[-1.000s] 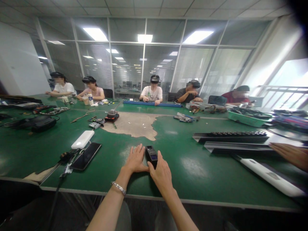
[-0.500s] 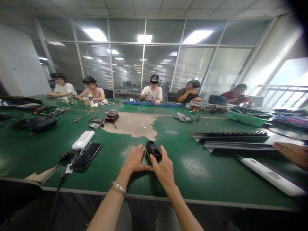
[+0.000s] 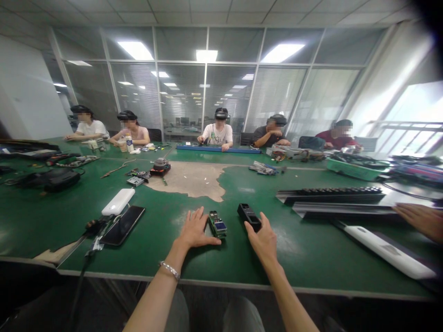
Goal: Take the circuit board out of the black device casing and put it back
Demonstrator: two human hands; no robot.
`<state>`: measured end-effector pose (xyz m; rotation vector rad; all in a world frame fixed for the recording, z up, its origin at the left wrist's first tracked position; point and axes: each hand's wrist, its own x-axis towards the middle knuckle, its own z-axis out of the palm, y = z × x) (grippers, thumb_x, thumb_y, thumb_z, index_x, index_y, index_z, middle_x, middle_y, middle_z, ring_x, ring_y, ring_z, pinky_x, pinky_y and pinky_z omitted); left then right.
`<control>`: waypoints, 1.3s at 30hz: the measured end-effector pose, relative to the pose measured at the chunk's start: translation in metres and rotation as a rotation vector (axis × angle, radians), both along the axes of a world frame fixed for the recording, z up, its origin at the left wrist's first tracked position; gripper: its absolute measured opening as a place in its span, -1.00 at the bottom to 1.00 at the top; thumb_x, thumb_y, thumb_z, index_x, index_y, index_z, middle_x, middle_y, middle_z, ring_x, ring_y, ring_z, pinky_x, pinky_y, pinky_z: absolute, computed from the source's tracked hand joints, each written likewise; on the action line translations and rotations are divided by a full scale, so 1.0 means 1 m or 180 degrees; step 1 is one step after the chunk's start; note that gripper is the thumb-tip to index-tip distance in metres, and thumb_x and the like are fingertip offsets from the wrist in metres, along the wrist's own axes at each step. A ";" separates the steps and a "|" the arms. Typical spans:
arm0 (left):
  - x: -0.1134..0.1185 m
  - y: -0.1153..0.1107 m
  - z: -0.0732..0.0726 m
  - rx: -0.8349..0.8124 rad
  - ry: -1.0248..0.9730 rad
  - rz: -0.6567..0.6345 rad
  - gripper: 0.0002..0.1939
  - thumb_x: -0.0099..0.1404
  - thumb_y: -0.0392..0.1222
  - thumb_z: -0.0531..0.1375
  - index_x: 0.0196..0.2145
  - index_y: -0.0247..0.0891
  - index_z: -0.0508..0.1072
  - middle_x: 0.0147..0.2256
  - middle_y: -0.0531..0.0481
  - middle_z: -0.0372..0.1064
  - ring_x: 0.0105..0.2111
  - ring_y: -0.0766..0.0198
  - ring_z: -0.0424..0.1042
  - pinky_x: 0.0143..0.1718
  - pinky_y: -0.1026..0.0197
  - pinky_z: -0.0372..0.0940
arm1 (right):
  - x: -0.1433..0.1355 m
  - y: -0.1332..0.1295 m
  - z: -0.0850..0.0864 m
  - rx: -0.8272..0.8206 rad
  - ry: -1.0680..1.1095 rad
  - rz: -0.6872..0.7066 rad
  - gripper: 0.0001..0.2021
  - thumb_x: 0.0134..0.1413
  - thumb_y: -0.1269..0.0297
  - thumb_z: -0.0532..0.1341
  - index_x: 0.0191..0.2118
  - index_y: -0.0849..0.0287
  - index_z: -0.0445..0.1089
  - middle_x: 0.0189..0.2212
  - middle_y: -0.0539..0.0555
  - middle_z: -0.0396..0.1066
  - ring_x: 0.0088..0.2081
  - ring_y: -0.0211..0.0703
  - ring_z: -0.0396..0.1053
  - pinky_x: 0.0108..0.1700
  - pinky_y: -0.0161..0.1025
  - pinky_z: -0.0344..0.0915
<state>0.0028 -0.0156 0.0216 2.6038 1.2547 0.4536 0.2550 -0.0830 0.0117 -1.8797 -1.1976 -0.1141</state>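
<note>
On the green table top, my left hand (image 3: 197, 228) rests with fingers stretched and thumb out, just left of a small green circuit board (image 3: 218, 224). The board has a small dark blue screen and parts standing on it. Whether my thumb touches its near edge I cannot tell. To the right of the board, my right hand (image 3: 262, 237) grips a black plastic housing (image 3: 248, 216) between thumb and fingers. The housing is oblong with an opening in its upper face, and is tilted away to the left. A gap of bare green surface separates it from the board.
Left of my hands lie a phone (image 3: 123, 225) and a white power bank (image 3: 118, 201) with cables. Black metal rails (image 3: 332, 213) and a long white device (image 3: 389, 251) lie right, near another person's hand (image 3: 420, 220). Several people sit opposite, beyond a blue bar (image 3: 214, 148).
My right hand has moved right with the black housing, which has come off the circuit board. The board now shows uncovered beside my left hand, which has stayed in place.
</note>
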 end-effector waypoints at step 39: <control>0.001 -0.002 -0.001 0.0099 -0.0038 0.0012 0.03 -0.10 0.58 0.09 0.17 -0.15 0.16 0.33 -0.17 -0.20 0.32 -0.11 -0.21 0.28 -0.23 -0.34 | -0.055 -0.010 0.027 0.0232 0.0416 0.0630 -0.26 0.06 -0.05 0.13 0.27 0.29 0.04 -0.10 0.26 0.45 -0.11 0.07 0.44 -0.03 -0.04 0.30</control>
